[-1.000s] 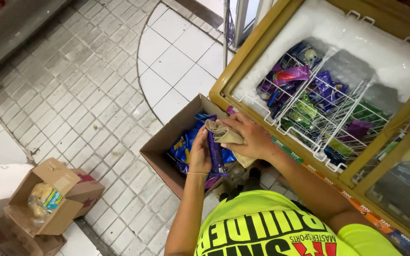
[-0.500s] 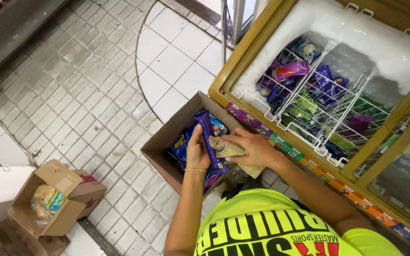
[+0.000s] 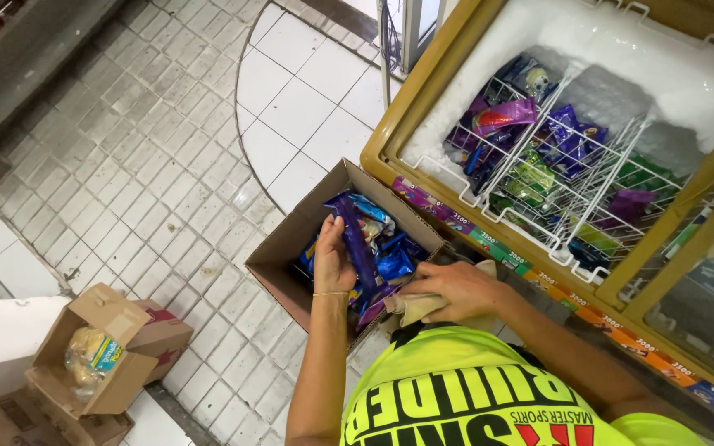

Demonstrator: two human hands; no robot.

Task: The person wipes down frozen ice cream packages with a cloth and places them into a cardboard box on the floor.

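Since the earlier frames, the left hand (image 3: 334,258) has lifted a purple wrapped bar (image 3: 355,239) higher out of the carton, and the right hand (image 3: 448,289) has dropped from the carton's upper rim to its lower right corner.

At the lower left of the frame, a small open cardboard box (image 3: 97,351) sits on the tiled floor (image 3: 126,165), with a clear bag of pale contents (image 3: 88,359) inside it.

At centre, an open brown carton (image 3: 291,256) rests on the floor against the freezer front; it holds blue and purple wrapped packets (image 3: 394,260). The left hand reaches into it, fingers (image 3: 330,234) closed around the purple wrapped bar, which stands nearly upright above the other packets.

Just right of centre, the right hand lies at the carton's lower right corner, fingers curled shut on a crumpled beige cloth (image 3: 419,307).

At the bottom, a bright yellow shirt (image 3: 473,396) fills the lower middle of the frame.

At the upper right, an open chest freezer (image 3: 423,107) with a mustard-coloured frame shows frosted walls and white wire baskets (image 3: 539,190). The baskets hold purple, green and blue wrapped ice creams (image 3: 572,140). A strip of coloured labels (image 3: 489,239) runs along the freezer's front edge.
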